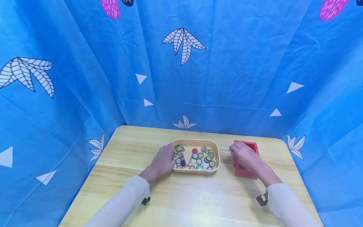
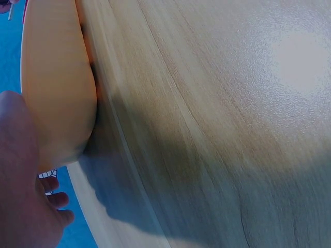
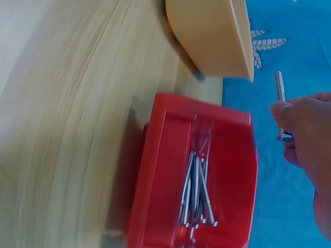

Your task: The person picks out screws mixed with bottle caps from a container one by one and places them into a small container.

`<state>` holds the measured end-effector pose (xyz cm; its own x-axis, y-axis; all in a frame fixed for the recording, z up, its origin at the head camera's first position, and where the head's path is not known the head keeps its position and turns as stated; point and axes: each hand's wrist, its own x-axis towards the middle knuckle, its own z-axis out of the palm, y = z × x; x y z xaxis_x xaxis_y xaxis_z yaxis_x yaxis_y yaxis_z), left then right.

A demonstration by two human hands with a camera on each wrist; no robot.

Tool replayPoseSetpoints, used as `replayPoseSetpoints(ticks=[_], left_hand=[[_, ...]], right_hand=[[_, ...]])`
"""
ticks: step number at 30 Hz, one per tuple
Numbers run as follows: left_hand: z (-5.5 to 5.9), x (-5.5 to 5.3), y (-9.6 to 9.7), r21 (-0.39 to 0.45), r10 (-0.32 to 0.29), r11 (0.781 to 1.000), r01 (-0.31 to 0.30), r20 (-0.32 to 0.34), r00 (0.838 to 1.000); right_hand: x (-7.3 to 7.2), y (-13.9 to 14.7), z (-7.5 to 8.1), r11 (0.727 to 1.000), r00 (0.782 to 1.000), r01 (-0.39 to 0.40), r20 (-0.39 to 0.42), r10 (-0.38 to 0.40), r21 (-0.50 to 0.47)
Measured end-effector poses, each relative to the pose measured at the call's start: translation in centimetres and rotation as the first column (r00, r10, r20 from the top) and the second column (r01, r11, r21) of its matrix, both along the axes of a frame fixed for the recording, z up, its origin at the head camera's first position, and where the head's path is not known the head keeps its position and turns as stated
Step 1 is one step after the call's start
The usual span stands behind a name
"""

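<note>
In the head view my left hand (image 1: pixel 163 159) grips the left end of a cream tray (image 1: pixel 195 171). The left wrist view shows the thumb by the tray wall (image 2: pixel 59 88) and curled fingers past its end. Inside lie several bottle caps (image 1: pixel 199 161), mostly silver-grey, one red, one green and one dark blue, among slim metal rods (image 1: pixel 190 159). Above the red bin (image 1: pixel 245 172), my right hand (image 1: pixel 246 155) pinches a slim silver rod (image 3: pixel 280 88) between thumb and fingers; its lower end is wider or bent. Several similar rods (image 3: pixel 195 191) lie together in the bin.
Both containers stand near the back of a wooden table (image 1: pixel 193 198), the bin a short gap right of the tray. A blue patterned cloth (image 1: pixel 235 72) hangs behind the table and at both sides. A small black wrist camera (image 1: pixel 262 199) sits under the right sleeve cuff.
</note>
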<state>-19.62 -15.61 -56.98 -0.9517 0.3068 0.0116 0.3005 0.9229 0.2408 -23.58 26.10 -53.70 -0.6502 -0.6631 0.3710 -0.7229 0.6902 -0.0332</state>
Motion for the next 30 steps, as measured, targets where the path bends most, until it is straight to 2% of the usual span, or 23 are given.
replayPoseSetpoints(ticks=[7, 10, 15, 19, 30], left_hand=[[-0.3, 0.0, -0.1, 0.008, -0.013, 1.0, 0.013, -0.016, 1.0], [-0.3, -0.1, 0.0, -0.002, -0.014, 1.0, 0.014, -0.01, 1.0], [-0.2, -0.1, 0.0, 0.008, -0.007, 1.0, 0.007, -0.006, 1.0], [-0.4, -0.1, -0.1, 0.009, -0.006, 1.0, 0.006, -0.004, 1.0], [-0.7, -0.2, -0.1, 0.012, -0.008, 1.0, 0.008, -0.012, 1.0]], right_hand=[[0.2, 2.2, -0.2, 0.999, 1.0, 0.028, -0.009, -0.028, -0.021], [0.3, 3.1, -0.4, 0.998, 0.998, 0.059, -0.022, -0.059, -0.013], [0.3, 4.4, -0.7, 0.992, 0.993, 0.114, -0.002, -0.114, -0.048], [0.0, 5.0, -1.0, 0.991, 0.993, 0.115, -0.003, -0.116, -0.075], [-0.3, 6.0, -1.5, 0.99, 0.993, 0.119, -0.013, -0.12, -0.07]])
